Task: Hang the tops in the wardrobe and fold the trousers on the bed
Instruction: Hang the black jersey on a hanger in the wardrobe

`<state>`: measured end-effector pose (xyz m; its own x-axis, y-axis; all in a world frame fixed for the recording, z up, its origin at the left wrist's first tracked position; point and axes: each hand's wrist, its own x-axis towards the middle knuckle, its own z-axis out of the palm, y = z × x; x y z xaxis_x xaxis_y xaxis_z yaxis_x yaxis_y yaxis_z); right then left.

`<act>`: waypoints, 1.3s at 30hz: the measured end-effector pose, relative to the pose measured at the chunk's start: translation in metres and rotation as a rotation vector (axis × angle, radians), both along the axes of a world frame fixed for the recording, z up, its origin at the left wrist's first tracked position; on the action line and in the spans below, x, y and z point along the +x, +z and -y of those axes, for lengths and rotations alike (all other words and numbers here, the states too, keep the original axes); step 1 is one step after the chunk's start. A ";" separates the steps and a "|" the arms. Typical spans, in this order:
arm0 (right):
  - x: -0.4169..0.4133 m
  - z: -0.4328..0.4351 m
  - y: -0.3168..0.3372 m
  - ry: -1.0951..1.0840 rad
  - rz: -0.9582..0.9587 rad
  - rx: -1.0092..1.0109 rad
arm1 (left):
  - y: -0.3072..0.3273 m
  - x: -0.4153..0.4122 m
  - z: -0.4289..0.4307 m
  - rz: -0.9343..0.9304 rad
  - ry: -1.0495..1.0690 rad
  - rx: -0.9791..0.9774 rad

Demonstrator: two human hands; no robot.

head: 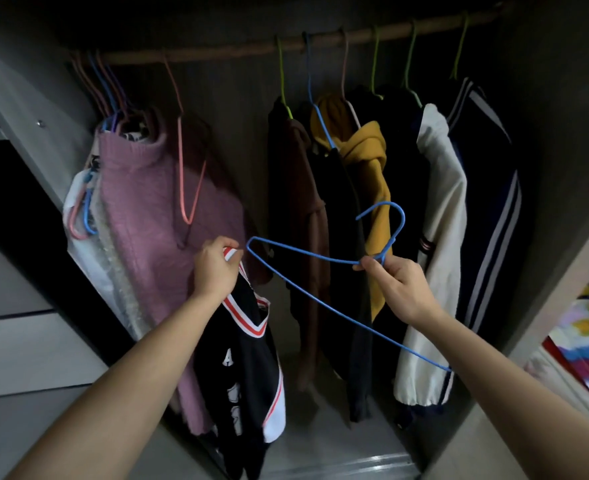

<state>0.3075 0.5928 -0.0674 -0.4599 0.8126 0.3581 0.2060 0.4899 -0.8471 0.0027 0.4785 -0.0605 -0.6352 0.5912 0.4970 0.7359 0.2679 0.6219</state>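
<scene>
My left hand (215,268) grips the red-and-white striped neckline of a black top (243,368), which hangs down in front of the open wardrobe. My right hand (395,285) pinches a blue wire hanger (307,292) just below its hook. The hanger's left tip sits close beside my left hand and the neckline. Above, the wardrobe rail (251,50) carries several hung garments.
A pink knitted sweater (154,209) hangs at the left beside an empty pink hanger (189,188). Brown, black, mustard, cream and navy striped garments hang to the right. A gap lies between the pink hanger and the brown top. A colourful bedspread (584,341) shows at the far right.
</scene>
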 end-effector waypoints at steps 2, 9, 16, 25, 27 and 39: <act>0.006 -0.001 -0.002 0.038 0.067 0.011 | 0.000 0.002 0.002 0.056 -0.031 -0.029; -0.019 0.019 -0.011 0.228 0.142 0.045 | 0.014 0.027 0.005 0.060 -0.215 0.058; -0.048 0.029 -0.002 0.070 0.151 0.203 | 0.039 0.027 0.011 -0.012 -0.236 0.053; -0.047 0.033 0.024 0.167 -0.003 0.109 | 0.050 -0.005 0.032 -0.320 -0.013 0.122; -0.046 0.033 0.029 0.214 0.030 0.115 | 0.052 -0.004 0.031 -0.294 -0.015 0.129; -0.051 0.029 0.026 0.113 0.040 0.239 | 0.077 0.012 0.019 -0.017 -0.232 0.099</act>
<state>0.2569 0.5637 -0.0414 -0.5605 0.6501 0.5131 0.1702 0.6967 -0.6969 0.0143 0.4595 0.0167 -0.4790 0.6679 0.5696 0.7813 0.0285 0.6235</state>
